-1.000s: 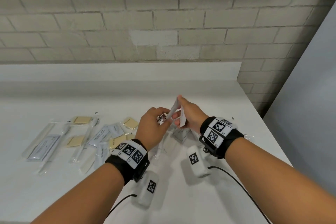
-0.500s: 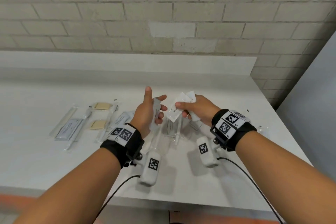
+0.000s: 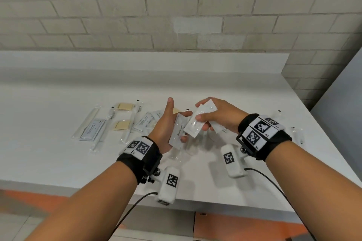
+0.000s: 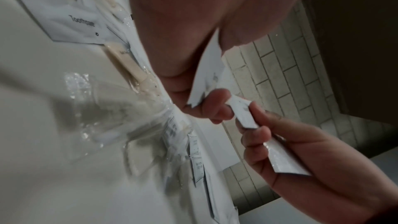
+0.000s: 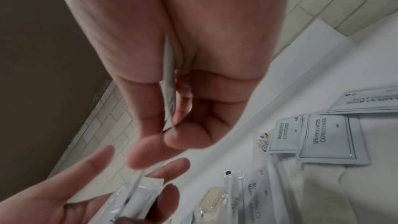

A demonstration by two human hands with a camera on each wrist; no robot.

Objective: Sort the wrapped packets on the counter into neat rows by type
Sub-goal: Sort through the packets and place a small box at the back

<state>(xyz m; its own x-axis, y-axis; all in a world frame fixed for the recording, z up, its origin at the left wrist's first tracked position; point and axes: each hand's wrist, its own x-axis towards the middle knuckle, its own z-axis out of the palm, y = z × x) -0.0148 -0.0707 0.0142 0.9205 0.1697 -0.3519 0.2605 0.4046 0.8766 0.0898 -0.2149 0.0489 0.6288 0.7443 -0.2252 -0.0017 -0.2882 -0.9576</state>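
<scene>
My left hand (image 3: 173,121) is raised over the white counter (image 3: 58,162), thumb up. Its fingers curl round a white toothpaste packet (image 3: 177,132) lying in the palm. Just to its right, my right hand (image 3: 203,112) pinches a small fan of white packets (image 3: 196,123) between thumb and fingers. The two hands nearly touch. In the left wrist view the held packet (image 4: 206,74) sticks out from my palm beside the right hand's packet (image 4: 244,117). The right wrist view shows its packets (image 5: 169,83) edge-on.
Sorted items lie at the left: a shampoo sachet (image 3: 92,130), tan soap packets (image 3: 124,106), long clear toothbrush wraps (image 3: 130,123). Clear wrappers (image 3: 180,154) lie below my hands and one (image 3: 297,133) at the right edge. A brick wall (image 3: 176,6) stands behind.
One second ago both hands worked one bundle together. Now they have drawn slightly apart: the left keeps a toothpaste packet in its palm and the right keeps the others.
</scene>
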